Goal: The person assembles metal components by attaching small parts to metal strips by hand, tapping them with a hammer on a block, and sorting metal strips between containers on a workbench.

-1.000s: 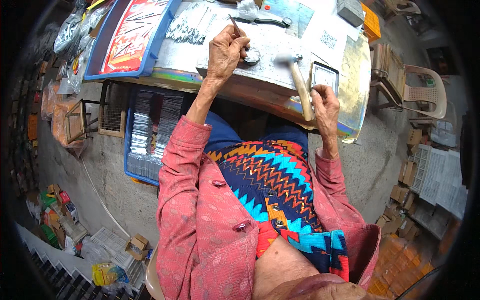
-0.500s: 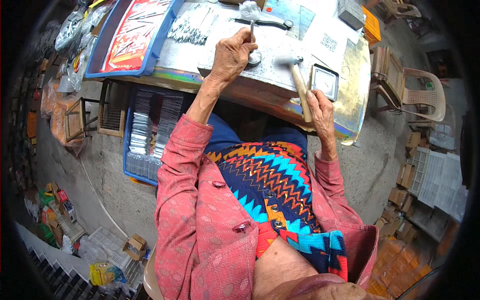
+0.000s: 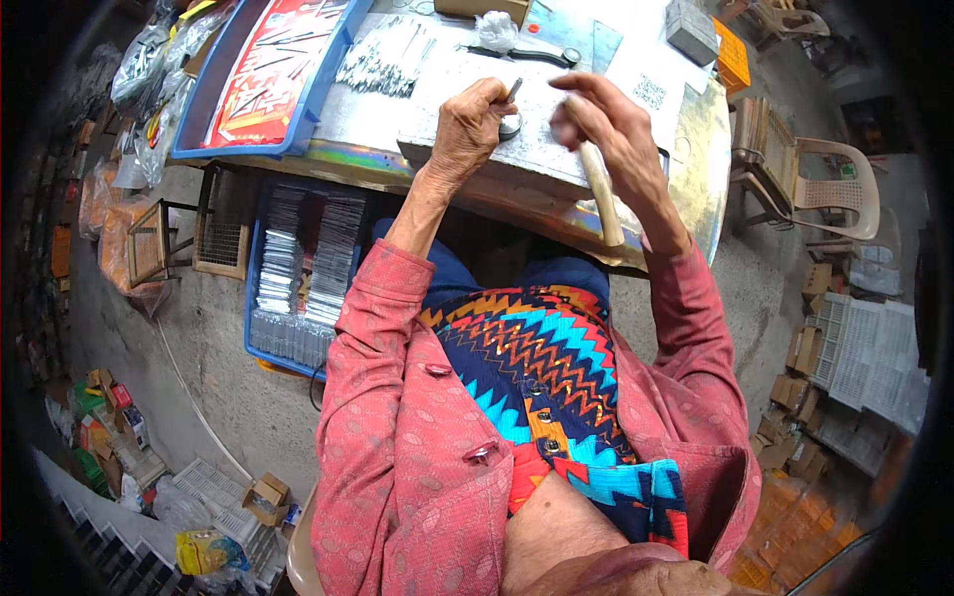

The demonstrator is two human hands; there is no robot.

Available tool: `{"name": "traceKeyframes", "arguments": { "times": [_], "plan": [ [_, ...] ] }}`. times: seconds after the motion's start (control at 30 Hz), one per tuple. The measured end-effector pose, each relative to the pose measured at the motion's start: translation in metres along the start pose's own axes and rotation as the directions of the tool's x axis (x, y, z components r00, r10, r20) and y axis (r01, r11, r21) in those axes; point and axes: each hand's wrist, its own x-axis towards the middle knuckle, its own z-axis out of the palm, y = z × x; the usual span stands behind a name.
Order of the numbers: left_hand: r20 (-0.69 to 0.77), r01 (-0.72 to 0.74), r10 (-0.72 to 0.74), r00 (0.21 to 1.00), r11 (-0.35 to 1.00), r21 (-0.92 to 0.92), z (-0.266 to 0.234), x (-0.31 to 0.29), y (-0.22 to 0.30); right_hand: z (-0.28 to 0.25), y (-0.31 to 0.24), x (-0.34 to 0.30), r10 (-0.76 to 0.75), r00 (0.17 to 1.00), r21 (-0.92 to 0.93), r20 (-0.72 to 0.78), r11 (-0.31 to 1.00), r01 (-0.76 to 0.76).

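My left hand (image 3: 465, 127) is closed on a slim metal piece (image 3: 515, 90), whose tip sticks up past the fingers. Just beside that hand, a small round metal piece (image 3: 511, 126) rests on a grey metal block (image 3: 537, 164) at the table's near edge. Over the block's right side is my right hand (image 3: 621, 134), its fingers apart and partly blurred. Below those fingers lies a hammer; its wooden handle (image 3: 601, 199) juts toward me over the edge, and its head is hidden by the hand. A square dark-rimmed tray is mostly covered by the right hand.
A blue tray (image 3: 333, 84) with red paper and metal pieces stands left on the table. Near it lie many thin metal strips (image 3: 383, 60). Behind the block are a black-handled tool (image 3: 527, 55) and a grey brick (image 3: 693, 30). A blue crate (image 3: 248, 318) sits below.
My right hand has let go of the hammer handle and moved forward and left over its head. The left hand has come down slightly, lowering the metal piece toward the block.
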Motion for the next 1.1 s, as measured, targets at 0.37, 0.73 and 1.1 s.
{"name": "traceKeyframes", "arguments": {
  "times": [0.37, 0.73, 1.1],
  "plan": [
    [-0.056, -0.011, 0.011, 0.998, 1.0, 0.002, 0.005, -0.001, -0.006, 0.016, 0.019, 0.035, 0.179, 0.968, 0.452, 0.177, 0.858, -0.242],
    [-0.012, 0.028, -0.027, 1.0, 0.998, 0.049, 0.001, 0.001, 0.001, 0.02, 0.047, 0.012, -0.021, 0.989, 0.026, 0.147, 0.999, 0.017],
    [-0.033, 0.01, -0.013, 0.999, 0.996, -0.089, 0.004, -0.002, -0.009, -0.036, 0.071, -0.073, 0.133, 0.975, -0.724, -0.177, 0.654, -0.221]
  ]
}}
